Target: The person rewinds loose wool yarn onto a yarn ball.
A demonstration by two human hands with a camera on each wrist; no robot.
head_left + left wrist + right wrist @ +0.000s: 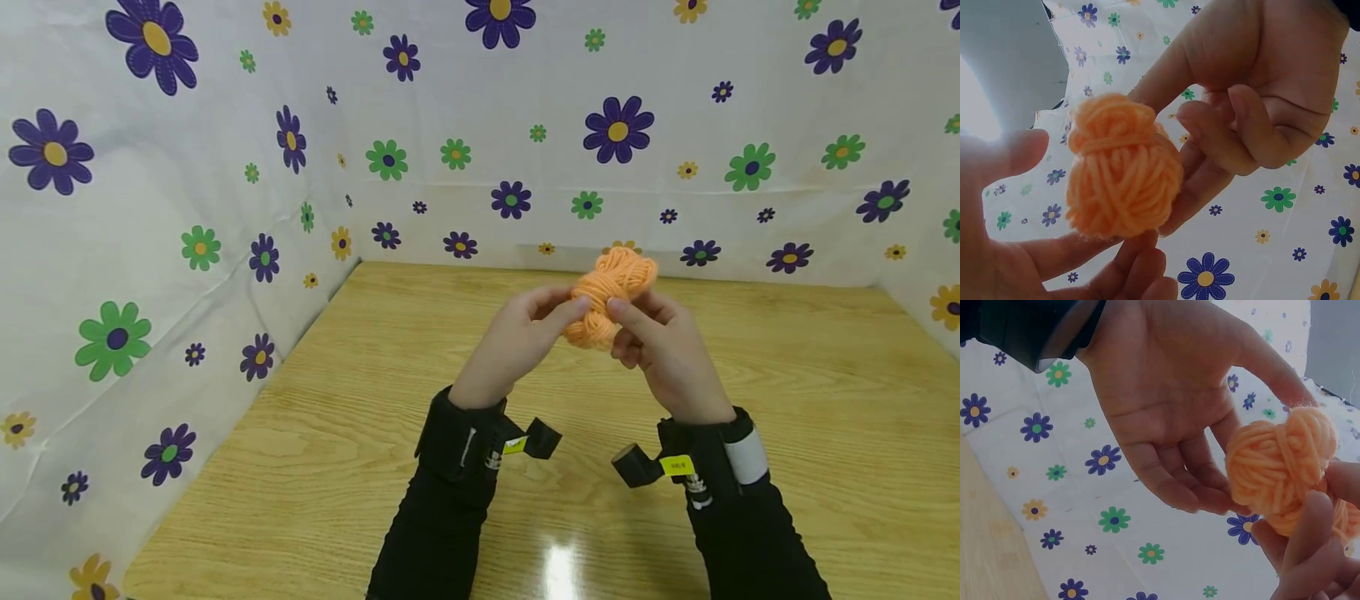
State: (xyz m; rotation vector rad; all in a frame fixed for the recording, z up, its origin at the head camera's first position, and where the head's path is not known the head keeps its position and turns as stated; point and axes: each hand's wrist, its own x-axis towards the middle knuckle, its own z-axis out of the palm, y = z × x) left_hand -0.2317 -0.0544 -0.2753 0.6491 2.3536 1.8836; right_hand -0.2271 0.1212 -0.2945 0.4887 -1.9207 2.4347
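A small bundle of orange yarn (pixel 602 287), wound tight round its middle, is held up over the table between both hands. My left hand (pixel 513 342) pinches its lower left side, with the thumb in front and the fingers behind. From the right, my right hand (pixel 678 354) grips it between thumb and index finger, its other fingers curled loosely. In the left wrist view the yarn bundle (pixel 1124 178) shows its rounded end and a strand wrapped across. The right wrist view shows the yarn (pixel 1279 465) at the right hand's fingertips, with the left hand (pixel 1313 562) below.
A wood-grain table (pixel 360 400) spreads beneath the hands. White cloth printed with flowers (pixel 450 100) hangs behind it and along the left side. Black straps with small camera mounts (pixel 543 439) sit on both wrists, and a bright reflection lies near the table's front.
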